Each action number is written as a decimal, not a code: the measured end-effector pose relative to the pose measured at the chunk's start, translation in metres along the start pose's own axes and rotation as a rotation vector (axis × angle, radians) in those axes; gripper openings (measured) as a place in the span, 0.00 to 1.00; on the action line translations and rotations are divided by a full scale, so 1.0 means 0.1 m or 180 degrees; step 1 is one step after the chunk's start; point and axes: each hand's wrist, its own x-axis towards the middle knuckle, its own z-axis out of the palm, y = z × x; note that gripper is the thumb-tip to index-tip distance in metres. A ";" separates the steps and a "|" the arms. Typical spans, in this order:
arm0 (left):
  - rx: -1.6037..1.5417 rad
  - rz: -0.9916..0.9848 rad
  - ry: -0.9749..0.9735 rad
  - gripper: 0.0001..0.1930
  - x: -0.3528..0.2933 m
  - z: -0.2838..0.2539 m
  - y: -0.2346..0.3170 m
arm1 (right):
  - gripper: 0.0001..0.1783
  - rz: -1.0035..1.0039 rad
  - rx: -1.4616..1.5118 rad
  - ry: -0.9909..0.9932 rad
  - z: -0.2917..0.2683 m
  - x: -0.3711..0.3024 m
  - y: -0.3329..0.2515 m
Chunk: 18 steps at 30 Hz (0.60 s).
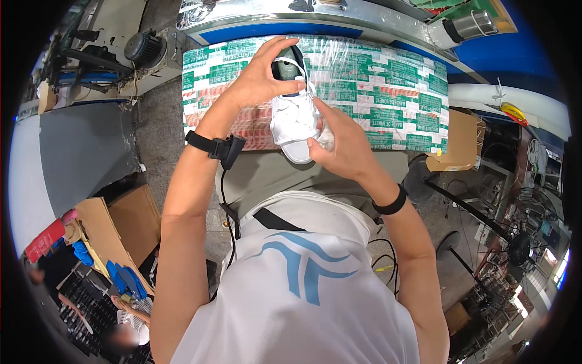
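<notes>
A white shoe (292,119) is held over the front edge of the wrapped surface, its toe pointing toward me. Inside its opening sits a dark green, smooth form (286,70) that looks like a shoe last. My left hand (264,74) is closed around the heel end, thumb on the near side of the opening and fingers at its far side. At the right side of the toe, my right hand (343,144) has its fingers and thumb curled, pressing a small whitish wad (326,138) against the shoe. Its exact kind cannot be made out.
Green-and-white printed tape under clear film covers the worktop (400,97). A metal duct (254,15) runs behind it. An electric motor (144,48) stands at the left, a cardboard box (458,142) at the right. Another person's hand (130,308) shows at lower left.
</notes>
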 end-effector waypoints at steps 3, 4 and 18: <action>-0.0013 0.0042 0.0075 0.51 0.01 0.04 -0.01 | 0.47 0.0113 0.0059 -0.0098 -0.01 0.02 0.03; -0.0023 0.0035 0.0078 0.51 0.01 0.03 0.00 | 0.49 0.0049 -0.0062 -0.0175 -0.04 -0.02 0.04; 0.0224 0.0161 0.0090 0.48 0.03 -0.01 0.04 | 0.57 -0.0940 -0.1108 0.0097 0.20 -0.07 -0.18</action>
